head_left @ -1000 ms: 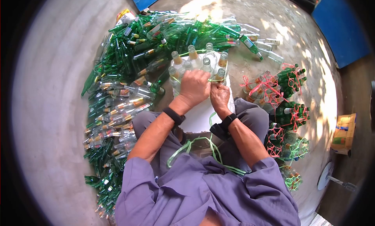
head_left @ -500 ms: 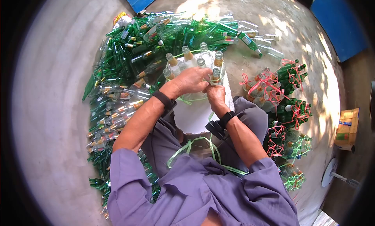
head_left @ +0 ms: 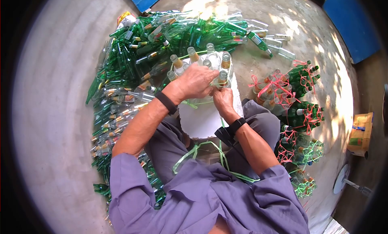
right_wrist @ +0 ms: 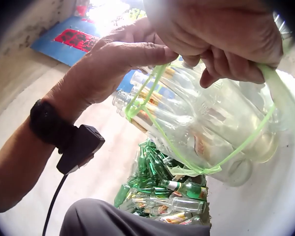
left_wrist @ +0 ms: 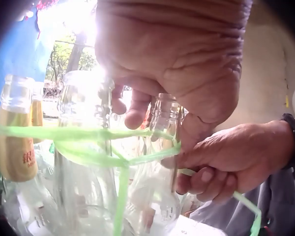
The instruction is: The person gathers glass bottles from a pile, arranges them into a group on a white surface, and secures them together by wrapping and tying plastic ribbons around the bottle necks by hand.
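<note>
Several clear glass bottles stand upright in a cluster on a white board, bound around their necks with green plastic twine. At the near corner of the cluster, my left hand pinches the twine beside a bottle neck, its thumb close to the other hand. My right hand grips the twine with curled fingers, and a loose tail hangs out below them. In the right wrist view, a lower twine loop goes round the bottle bodies. The spot where both hands meet is partly hidden.
A big heap of loose green and clear bottles curves round the far and left sides. On the right stand bundles tied with pink twine and green twine. A cardboard box lies farther right.
My left hand has opened out from a fist over the bottle tops and drawn slightly left and down. My right hand stays at the near corner, with the twine in its grip.
</note>
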